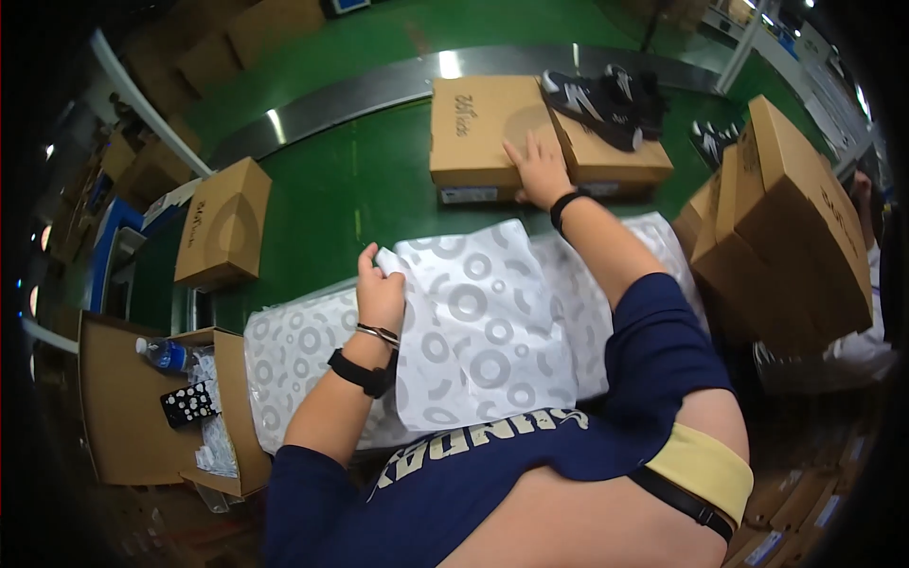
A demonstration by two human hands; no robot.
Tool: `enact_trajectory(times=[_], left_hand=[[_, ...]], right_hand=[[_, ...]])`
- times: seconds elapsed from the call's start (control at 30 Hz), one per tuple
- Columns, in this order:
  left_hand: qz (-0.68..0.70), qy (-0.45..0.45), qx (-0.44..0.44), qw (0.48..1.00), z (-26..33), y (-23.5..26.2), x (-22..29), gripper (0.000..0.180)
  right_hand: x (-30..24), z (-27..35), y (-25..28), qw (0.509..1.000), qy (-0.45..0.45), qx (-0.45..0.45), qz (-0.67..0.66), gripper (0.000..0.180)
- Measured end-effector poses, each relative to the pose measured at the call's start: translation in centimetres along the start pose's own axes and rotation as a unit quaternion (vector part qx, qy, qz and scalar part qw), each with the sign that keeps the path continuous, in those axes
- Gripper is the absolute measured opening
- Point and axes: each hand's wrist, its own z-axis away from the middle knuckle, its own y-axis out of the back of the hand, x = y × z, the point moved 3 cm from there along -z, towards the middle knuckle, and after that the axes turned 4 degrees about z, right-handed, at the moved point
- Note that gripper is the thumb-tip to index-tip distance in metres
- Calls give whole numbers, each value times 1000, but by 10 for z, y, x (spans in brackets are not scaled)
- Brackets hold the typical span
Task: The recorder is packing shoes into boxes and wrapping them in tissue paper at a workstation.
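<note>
Patterned paper sheet (488, 327), near centre, extends right from the left hand (382, 295), which pinches its far-left corner. The right hand (543, 173), fingers spread, touches a closed box (488, 128) beyond it. At left, an open carton (123, 407) holds clear packets (218, 450), a bottle (169, 355) and a spotted case (187, 405).

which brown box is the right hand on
The brown rectangular cardboard box directly left of the brown cardboard box topped with black-and-white sneakers. Only that left box has the right hand on its lid, near the right edge.
</note>
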Motion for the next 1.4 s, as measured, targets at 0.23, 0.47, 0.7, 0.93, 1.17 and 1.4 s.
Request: enact_trajectory(times=[0.23, 0.47, 0.7, 0.93, 1.17, 1.4], left_hand=[[-46, -177, 41, 982, -31, 8, 49, 77], [-510, -94, -178, 836, -67, -11, 15, 78], [-368, -216, -121, 896, 16, 12, 36, 73], [-38, -23, -199, 979, 96, 18, -21, 96], [182, -45, -300, 935, -18, 17, 106, 73], [-426, -19, -12, 904, -215, 59, 9, 80]], right_hand=[[-30, 6, 44, 959, -40, 108, -259, 78], [-15, 47, 24, 325, -371, -51, -868, 55], [-11, 140, 69, 653, -238, -357, -624, 85], [-63, 208, 112, 590, -122, -337, -724, 88], [-35, 54, 136, 524, -72, -304, -793, 56], [-100, -44, 32, 866, -12, -147, -479, 55]])
